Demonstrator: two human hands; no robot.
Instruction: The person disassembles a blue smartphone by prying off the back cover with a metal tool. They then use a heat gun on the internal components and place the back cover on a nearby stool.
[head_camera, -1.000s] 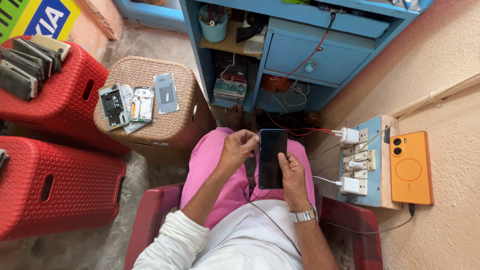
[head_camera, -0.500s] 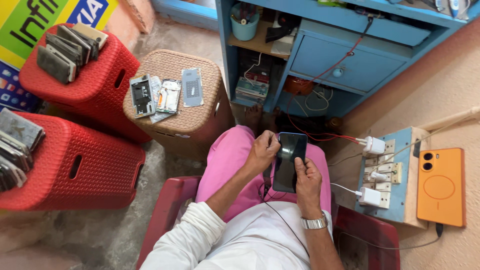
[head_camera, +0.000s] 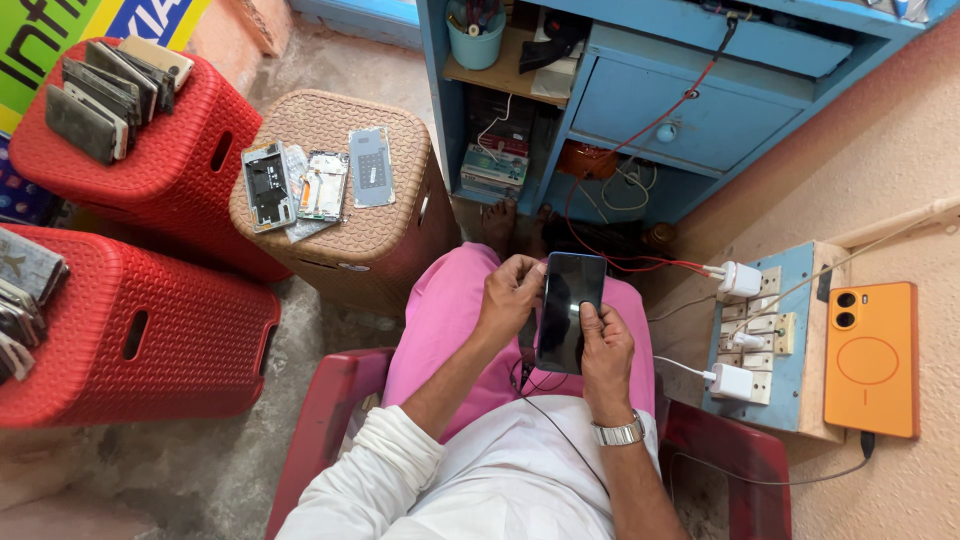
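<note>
While seated, both hands gripped a dark phone over the lap: left hand fingers curled on its left edge, right hand clasping the right side.

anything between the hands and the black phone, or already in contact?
Nothing in the way. Both hands already hold the black phone over the lap: the left hand grips its left edge, the right hand holds the lower right side with the thumb on the dark screen. A thin cable hangs beneath, blocking neither hand.

Phone over lap; stool left, switchboard right.
</note>
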